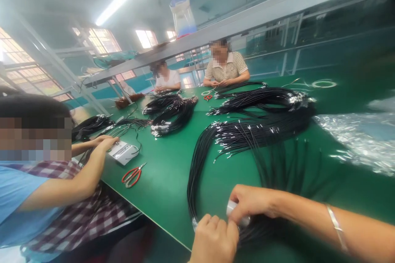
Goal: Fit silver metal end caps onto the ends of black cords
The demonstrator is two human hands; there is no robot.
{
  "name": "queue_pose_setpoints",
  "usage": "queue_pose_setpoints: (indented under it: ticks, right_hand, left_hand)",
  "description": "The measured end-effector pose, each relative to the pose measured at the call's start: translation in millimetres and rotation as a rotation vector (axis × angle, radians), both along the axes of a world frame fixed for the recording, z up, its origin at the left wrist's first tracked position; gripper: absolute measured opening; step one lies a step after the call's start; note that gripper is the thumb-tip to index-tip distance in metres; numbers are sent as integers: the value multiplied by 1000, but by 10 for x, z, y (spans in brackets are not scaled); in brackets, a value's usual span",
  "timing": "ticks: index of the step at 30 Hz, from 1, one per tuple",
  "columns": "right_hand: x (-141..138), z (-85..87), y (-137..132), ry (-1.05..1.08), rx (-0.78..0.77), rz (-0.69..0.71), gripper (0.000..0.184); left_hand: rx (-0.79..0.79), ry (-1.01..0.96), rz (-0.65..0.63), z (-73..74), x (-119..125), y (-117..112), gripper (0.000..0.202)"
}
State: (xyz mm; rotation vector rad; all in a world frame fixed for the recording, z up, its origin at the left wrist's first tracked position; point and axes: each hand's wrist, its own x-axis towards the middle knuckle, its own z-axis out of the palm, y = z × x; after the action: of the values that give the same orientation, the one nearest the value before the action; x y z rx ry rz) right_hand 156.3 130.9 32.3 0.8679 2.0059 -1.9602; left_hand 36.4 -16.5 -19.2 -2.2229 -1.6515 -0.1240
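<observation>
My right hand (254,203) is closed around a white roll (232,208) that looks like tape. Right beside it, my left hand (214,238) is curled shut at a bundle of black cables (257,230); its fingertips and the exact grip are hidden. Dark cables come out beneath my right hand and blur toward the right. A curved length of black cables (197,172) runs down to my left hand, with a silvery end beside the knuckles.
More black cable bundles (265,127) with silvery tips lie across the green table (166,176). Clear plastic bags (361,139) lie at right. Red-handled pliers (132,176) rest near a co-worker's hand (106,141) on a white box (124,153). Two other people sit across the table.
</observation>
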Motion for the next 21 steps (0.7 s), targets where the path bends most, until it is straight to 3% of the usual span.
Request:
queue_pose_setpoints:
  ticks: [4, 8, 11, 17, 21]
  right_hand:
    - [5, -35, 17, 24, 147, -8, 18]
    - [42, -85, 19, 46, 256, 9, 23]
    - [33, -79, 4, 27, 327, 16, 25]
    - [-76, -11, 64, -29, 325, 192, 30]
    - [-148, 37, 121, -40, 416, 229, 30]
  left_hand:
    - [-73, -61, 63, -55, 20, -2, 16]
    - [-245, -177, 164, 58, -48, -9, 43]
    - [-386, -180, 138, 85, -120, -20, 45]
    - [-387, -54, 51, -202, 34, 20, 44]
    - [-304, -116, 70, -323, 203, 60, 44]
